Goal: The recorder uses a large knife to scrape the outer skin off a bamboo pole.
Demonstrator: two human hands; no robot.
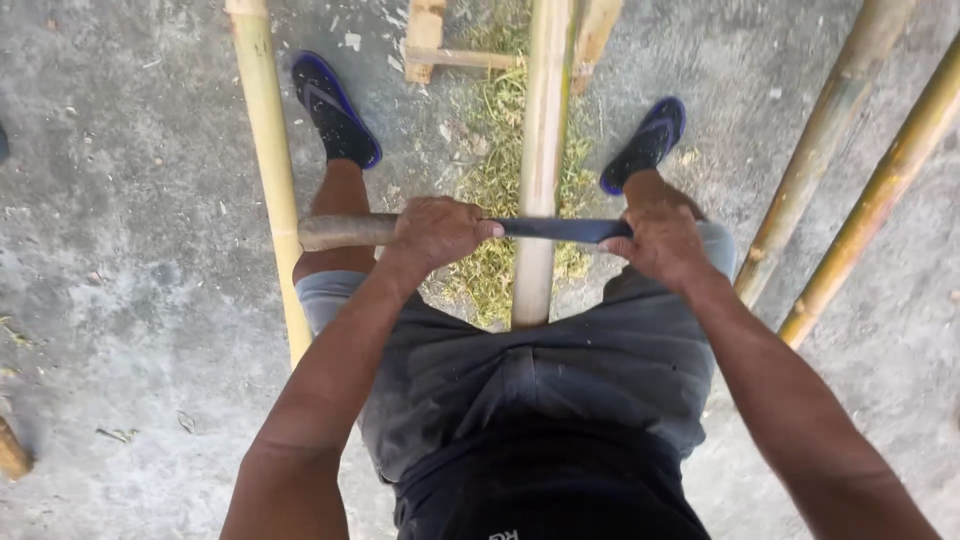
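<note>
A long pale bamboo pole (543, 130) runs from between my legs away toward a wooden stand (428, 45). A dark flat blade (560, 230) lies crosswise on the pole. My left hand (437, 232) grips the blade's round wooden handle (340, 231), whose end sticks out to the left. My right hand (662, 243) holds the blade's far end on the right side of the pole. Both fists are closed tight.
Green-yellow bamboo shavings (495, 180) pile on the concrete floor under the pole. Another bamboo pole (272, 150) lies to the left, and two more poles (860, 170) slant at the right. My feet wear dark blue sandals (335, 108).
</note>
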